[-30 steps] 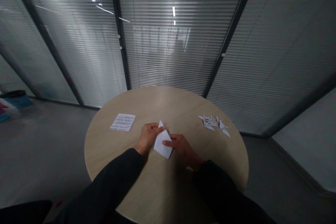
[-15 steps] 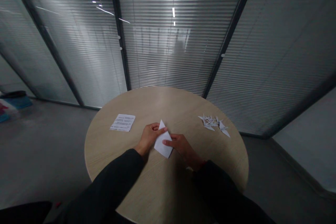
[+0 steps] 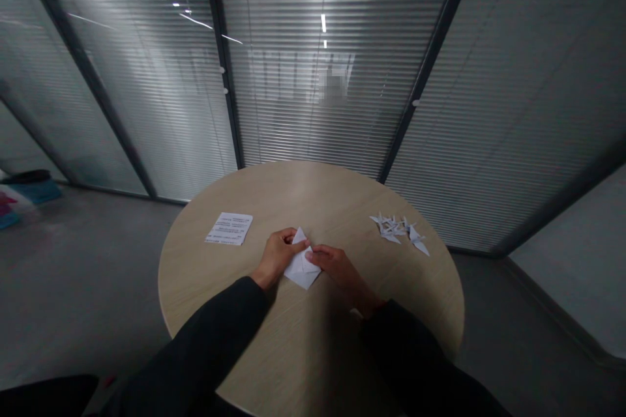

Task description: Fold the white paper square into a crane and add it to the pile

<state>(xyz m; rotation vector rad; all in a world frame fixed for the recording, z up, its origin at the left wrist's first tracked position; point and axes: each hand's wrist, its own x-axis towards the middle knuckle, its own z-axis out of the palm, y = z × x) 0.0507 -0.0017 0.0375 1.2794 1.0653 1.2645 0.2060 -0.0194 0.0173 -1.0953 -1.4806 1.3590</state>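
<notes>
A folded sheet of white paper (image 3: pixel 302 273) with a pointed top is held between my two hands, just above or on the round table. My left hand (image 3: pixel 280 254) pinches its upper left side, thumb on top and fingers tucked behind. From the right, my right hand (image 3: pixel 337 265) grips a raised flap of the paper between thumb and forefinger. Creases run across the paper's lower part, whose bottom end is also a point. Part of the upper paper is hidden by my thumbs.
The round wooden table (image 3: pixel 313 189) carries a stack of printed paper squares (image 3: pixel 229 229) at left and a pile of folded paper cranes (image 3: pixel 394 228) at right. Glass partitions with blinds (image 3: pixel 317 124) stand behind. A blue bin (image 3: pixel 36 189) is on the floor far left.
The paper's surface was smooth; now a flap is lifted and creases show. My right thumb and forefinger have moved slightly up along the paper. My left hand has barely moved.
</notes>
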